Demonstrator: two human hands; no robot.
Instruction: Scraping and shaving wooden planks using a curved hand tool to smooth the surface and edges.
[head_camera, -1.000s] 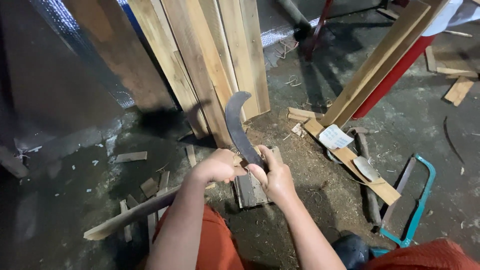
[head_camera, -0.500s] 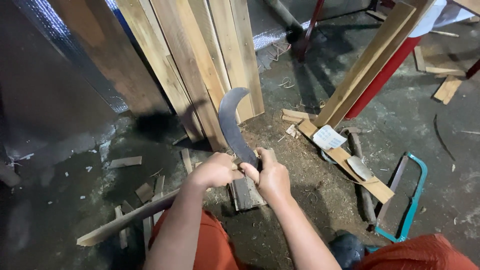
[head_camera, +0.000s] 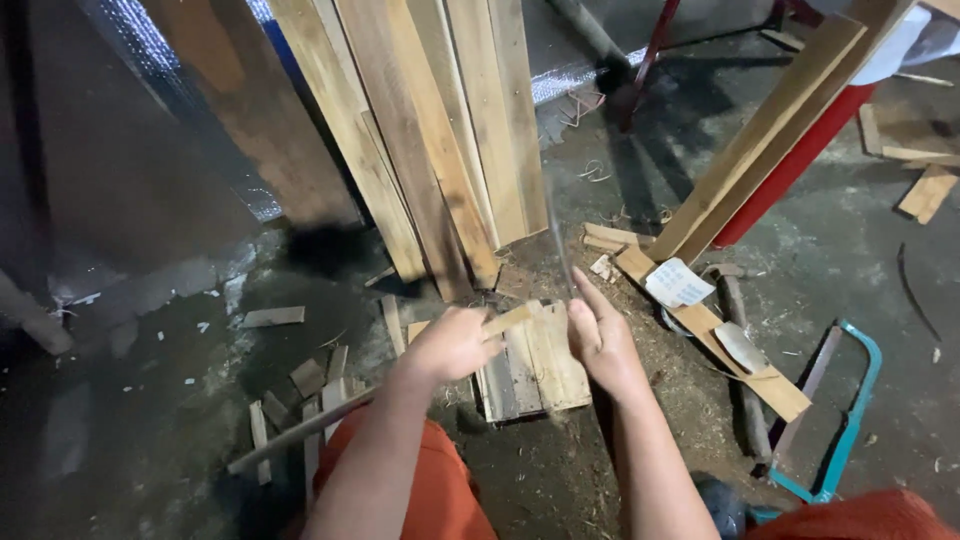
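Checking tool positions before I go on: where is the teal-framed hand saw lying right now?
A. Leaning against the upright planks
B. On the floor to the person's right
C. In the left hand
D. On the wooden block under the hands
B: the teal-framed hand saw lies flat on the floor at the right, apart from both the right hand and the left hand.
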